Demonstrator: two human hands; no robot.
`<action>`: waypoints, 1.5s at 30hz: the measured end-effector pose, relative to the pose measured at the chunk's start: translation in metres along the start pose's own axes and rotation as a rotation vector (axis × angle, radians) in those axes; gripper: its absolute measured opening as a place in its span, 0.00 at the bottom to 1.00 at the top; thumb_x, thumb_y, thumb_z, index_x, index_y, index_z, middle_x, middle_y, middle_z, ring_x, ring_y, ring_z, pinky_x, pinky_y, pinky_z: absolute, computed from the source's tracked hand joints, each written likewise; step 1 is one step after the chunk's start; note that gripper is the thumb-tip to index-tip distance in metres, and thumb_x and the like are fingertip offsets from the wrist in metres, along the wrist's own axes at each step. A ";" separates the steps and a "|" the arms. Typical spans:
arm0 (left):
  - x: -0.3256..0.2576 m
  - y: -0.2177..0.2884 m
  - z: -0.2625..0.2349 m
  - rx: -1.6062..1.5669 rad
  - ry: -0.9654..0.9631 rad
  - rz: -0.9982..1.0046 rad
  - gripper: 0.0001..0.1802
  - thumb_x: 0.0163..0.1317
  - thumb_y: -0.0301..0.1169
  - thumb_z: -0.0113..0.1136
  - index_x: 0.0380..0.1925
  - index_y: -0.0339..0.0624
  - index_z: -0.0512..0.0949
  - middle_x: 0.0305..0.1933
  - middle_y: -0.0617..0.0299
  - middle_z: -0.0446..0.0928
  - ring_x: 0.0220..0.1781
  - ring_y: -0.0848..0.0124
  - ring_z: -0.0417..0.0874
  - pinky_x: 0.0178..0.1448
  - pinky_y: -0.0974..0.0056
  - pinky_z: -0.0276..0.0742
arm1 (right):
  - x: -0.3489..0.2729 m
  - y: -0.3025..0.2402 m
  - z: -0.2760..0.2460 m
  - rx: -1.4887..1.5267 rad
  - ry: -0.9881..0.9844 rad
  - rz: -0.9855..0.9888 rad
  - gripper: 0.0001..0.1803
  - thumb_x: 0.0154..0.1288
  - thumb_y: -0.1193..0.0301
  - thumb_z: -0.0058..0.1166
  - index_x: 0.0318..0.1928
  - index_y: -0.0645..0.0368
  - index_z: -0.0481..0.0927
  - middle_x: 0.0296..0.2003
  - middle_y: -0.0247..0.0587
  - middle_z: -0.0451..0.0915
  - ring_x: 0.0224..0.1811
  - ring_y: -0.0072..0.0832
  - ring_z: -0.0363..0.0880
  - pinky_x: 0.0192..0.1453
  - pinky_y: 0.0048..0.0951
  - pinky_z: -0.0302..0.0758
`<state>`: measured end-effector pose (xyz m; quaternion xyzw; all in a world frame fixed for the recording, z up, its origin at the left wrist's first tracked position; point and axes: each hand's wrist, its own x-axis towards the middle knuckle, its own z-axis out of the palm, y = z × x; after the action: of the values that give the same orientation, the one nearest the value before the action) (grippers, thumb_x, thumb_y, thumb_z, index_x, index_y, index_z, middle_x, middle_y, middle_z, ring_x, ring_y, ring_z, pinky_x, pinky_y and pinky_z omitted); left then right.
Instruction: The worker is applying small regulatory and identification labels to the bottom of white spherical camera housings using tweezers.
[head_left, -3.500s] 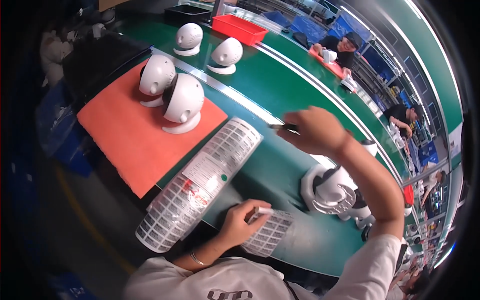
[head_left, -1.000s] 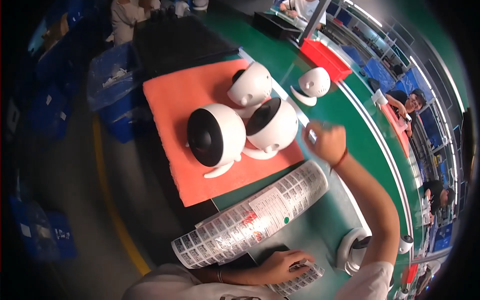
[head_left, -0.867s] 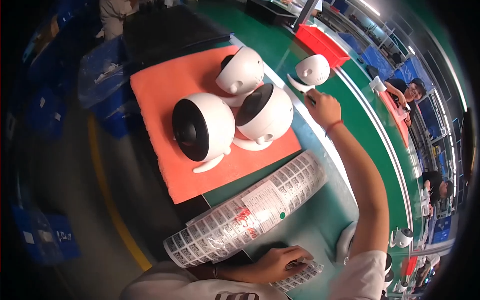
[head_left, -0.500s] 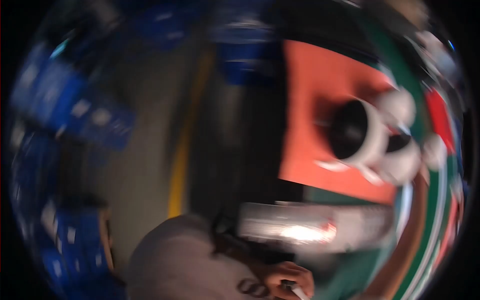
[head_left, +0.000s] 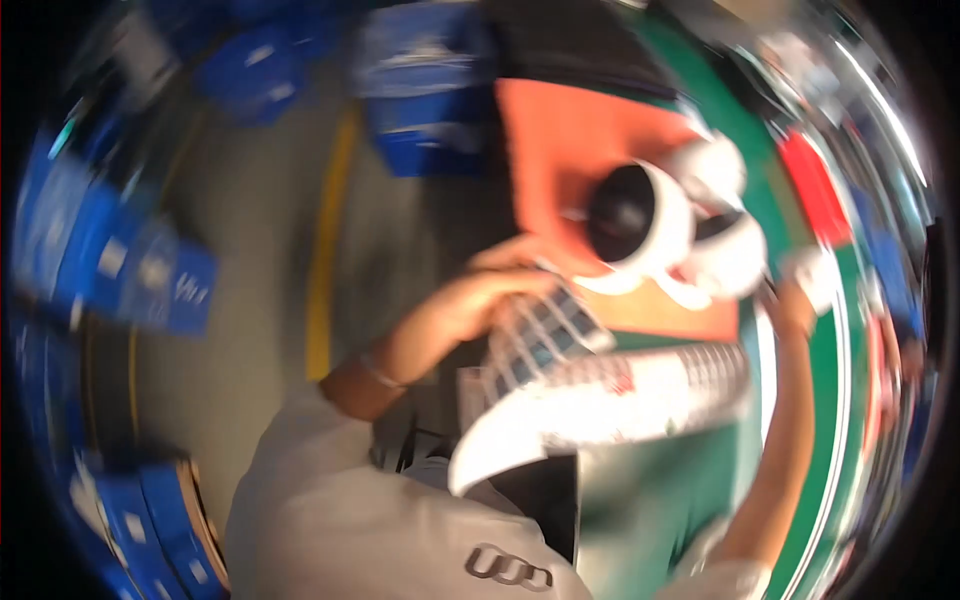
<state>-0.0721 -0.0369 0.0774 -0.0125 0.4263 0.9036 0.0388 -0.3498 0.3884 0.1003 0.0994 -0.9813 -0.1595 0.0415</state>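
Left of the white round objects, my left hand (head_left: 510,285) is closed on the edge of a thin sheet with a dark grid pattern (head_left: 550,335). The sheet bends, and its white part curls toward me over a pile of pale printed sheets (head_left: 650,400). My right hand (head_left: 793,308) is at the right, beside a blurred white thing (head_left: 815,277); its fingers are hidden or smeared. Between my hands, several white rounded objects with black fronts stand on an orange mat; the nearest black front (head_left: 620,213) faces left.
The orange mat (head_left: 560,150) lies on a green-topped table (head_left: 640,500). A red object (head_left: 812,188) is at the far right. Blue bins (head_left: 425,90) stand beyond the table, with more blue boxes (head_left: 130,265) at the left. A yellow line (head_left: 322,270) crosses the grey floor.
My left hand has moved up and away from me from the lower edge, and now holds the gridded sheet, lifted and bent. The whole view has shifted, so the mat appears further left.
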 end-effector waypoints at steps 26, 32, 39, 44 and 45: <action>0.019 -0.028 -0.009 0.141 0.151 -0.071 0.41 0.59 0.27 0.62 0.69 0.30 0.54 0.53 0.53 0.76 0.50 0.68 0.80 0.54 0.68 0.75 | -0.084 -0.113 -0.046 -0.154 0.140 -0.146 0.16 0.69 0.61 0.46 0.28 0.47 0.86 0.30 0.31 0.86 0.35 0.28 0.86 0.33 0.29 0.77; 0.016 -0.023 -0.001 0.237 0.163 -0.102 0.37 0.59 0.25 0.61 0.68 0.32 0.57 0.54 0.52 0.75 0.50 0.69 0.80 0.54 0.68 0.75 | -0.082 -0.104 -0.039 -0.080 0.006 -0.160 0.12 0.66 0.69 0.44 0.38 0.50 0.84 0.33 0.33 0.86 0.34 0.30 0.86 0.32 0.33 0.79; 0.026 -0.026 -0.028 0.270 0.117 -0.101 0.31 0.64 0.23 0.54 0.67 0.32 0.59 0.61 0.50 0.72 0.59 0.64 0.76 0.61 0.64 0.72 | -0.100 -0.111 -0.049 -0.022 -0.111 -0.071 0.15 0.66 0.68 0.44 0.42 0.51 0.86 0.42 0.37 0.85 0.43 0.34 0.85 0.41 0.37 0.81; 0.007 -0.006 -0.023 0.229 0.227 0.020 0.28 0.65 0.29 0.54 0.64 0.34 0.65 0.54 0.55 0.76 0.49 0.67 0.79 0.53 0.67 0.74 | -0.144 -0.107 -0.092 0.222 -0.090 0.189 0.12 0.63 0.68 0.48 0.37 0.52 0.87 0.40 0.40 0.85 0.41 0.35 0.86 0.39 0.36 0.81; -0.008 0.012 -0.022 0.218 0.262 0.105 0.28 0.66 0.31 0.53 0.65 0.37 0.64 0.54 0.56 0.75 0.46 0.70 0.78 0.52 0.69 0.73 | -0.168 -0.104 -0.101 0.245 -0.035 0.224 0.11 0.62 0.67 0.49 0.34 0.52 0.87 0.37 0.42 0.85 0.39 0.36 0.86 0.37 0.36 0.81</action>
<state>-0.0651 -0.0622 0.0735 -0.1037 0.5232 0.8435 -0.0634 -0.1554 0.2963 0.1538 -0.0093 -0.9989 -0.0350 0.0295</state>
